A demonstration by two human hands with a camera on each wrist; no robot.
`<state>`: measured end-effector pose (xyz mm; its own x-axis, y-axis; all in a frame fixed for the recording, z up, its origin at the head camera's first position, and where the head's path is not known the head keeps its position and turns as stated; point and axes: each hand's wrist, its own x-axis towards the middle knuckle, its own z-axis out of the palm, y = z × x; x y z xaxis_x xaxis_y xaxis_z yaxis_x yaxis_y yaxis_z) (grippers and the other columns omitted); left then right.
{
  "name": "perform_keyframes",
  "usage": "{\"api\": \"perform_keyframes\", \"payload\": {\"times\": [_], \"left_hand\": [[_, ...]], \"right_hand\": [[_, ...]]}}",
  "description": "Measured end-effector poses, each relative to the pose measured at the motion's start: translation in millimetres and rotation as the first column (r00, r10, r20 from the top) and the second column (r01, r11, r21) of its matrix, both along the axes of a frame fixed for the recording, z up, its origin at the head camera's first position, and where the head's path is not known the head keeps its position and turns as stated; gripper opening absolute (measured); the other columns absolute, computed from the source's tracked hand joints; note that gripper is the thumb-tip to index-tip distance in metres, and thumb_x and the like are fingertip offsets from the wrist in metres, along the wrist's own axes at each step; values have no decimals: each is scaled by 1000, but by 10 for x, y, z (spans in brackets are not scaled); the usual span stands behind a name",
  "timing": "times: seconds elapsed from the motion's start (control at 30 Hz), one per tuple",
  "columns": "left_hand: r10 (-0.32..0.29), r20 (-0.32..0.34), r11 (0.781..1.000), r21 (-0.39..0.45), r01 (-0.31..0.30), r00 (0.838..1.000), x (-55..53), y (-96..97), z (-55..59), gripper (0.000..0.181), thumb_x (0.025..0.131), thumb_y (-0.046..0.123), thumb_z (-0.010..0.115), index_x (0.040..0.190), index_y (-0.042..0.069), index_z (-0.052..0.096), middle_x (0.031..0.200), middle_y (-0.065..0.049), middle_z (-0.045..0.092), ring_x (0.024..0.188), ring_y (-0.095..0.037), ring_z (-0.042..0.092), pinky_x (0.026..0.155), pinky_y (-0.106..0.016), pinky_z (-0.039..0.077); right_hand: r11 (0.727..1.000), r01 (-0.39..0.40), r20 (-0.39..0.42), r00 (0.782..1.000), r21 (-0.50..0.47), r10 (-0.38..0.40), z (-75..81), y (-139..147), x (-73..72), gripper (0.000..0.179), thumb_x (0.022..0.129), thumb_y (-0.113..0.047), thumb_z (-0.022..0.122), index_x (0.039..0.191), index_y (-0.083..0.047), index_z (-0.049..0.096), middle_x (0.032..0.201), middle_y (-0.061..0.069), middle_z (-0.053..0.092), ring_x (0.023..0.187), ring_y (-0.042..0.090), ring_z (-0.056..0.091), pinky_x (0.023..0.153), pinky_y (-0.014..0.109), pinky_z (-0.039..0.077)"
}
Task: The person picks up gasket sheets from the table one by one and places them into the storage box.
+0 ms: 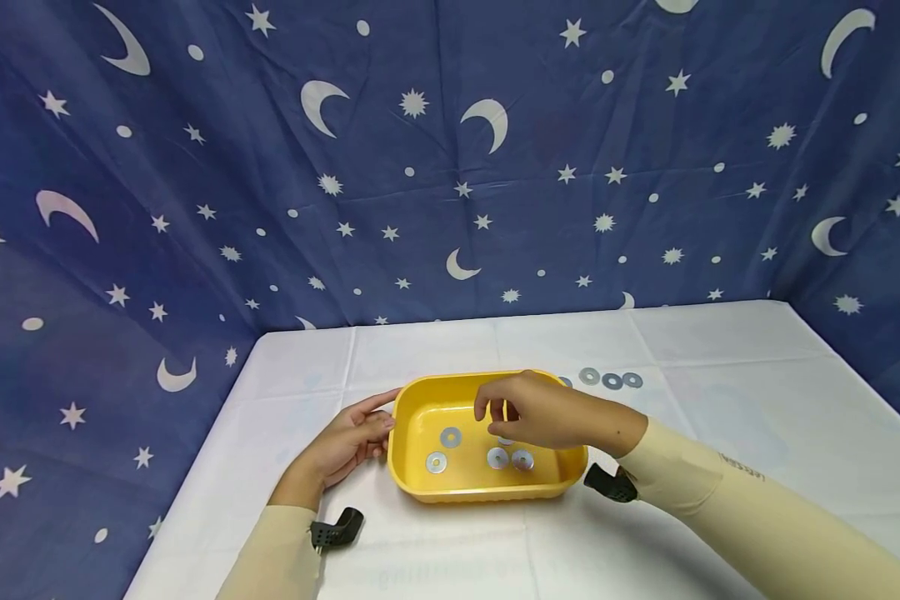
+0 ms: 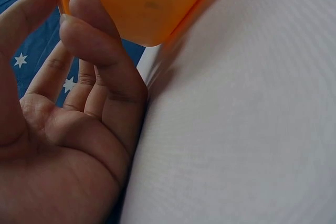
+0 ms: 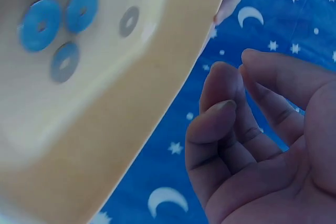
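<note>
A yellow plastic bin (image 1: 487,495) stands on the white table with several flat metal washers (image 1: 451,437) lying spread over its floor. My left hand (image 1: 348,446) is at the bin's left end, its fingertips touching the outer wall (image 2: 131,3) and its palm facing the bin. Above the right half of the bin hovers my right hand (image 1: 540,410), fingers loosely bent. In the right wrist view nothing shows between the right hand's (image 3: 257,135) fingers, and washers (image 3: 40,24) lie below in the bin. The right hand partly covers one washer (image 1: 506,441).
Behind the bin's right back corner, more washers (image 1: 612,381) lie in a loose row on the white tablecloth (image 1: 420,550). One of them (image 1: 566,381) is partly hidden by the bin. A blue curtain (image 1: 390,200) with moons and stars encloses the table's back and sides.
</note>
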<state>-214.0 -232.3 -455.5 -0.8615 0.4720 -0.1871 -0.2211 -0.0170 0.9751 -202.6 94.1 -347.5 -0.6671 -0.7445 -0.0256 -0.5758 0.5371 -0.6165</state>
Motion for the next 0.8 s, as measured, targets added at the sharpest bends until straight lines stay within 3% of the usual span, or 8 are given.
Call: {"api": "perform_keyframes", "payload": {"times": [0.4, 0.8], "left_hand": [[-4, -13, 1000, -8, 3, 1000, 4, 6, 7, 65, 99, 14, 60, 157, 9, 30, 94, 3, 64, 73, -7, 57, 62, -18, 49], [-1, -12, 1000, -16, 1, 1000, 3, 5, 21, 65, 99, 15, 60, 157, 9, 30, 93, 3, 64, 74, -8, 57, 63, -18, 49]], "right_hand": [[984, 162, -40, 985, -77, -166, -85, 464, -35, 10, 90, -8, 71, 96, -14, 65, 77, -5, 59, 67, 11, 54, 58, 22, 50], [941, 331, -70, 939, -66, -336, -113, 961, -102, 6, 93, -10, 69, 97, -13, 66, 77, -3, 60, 67, 15, 53, 57, 23, 49]]}}
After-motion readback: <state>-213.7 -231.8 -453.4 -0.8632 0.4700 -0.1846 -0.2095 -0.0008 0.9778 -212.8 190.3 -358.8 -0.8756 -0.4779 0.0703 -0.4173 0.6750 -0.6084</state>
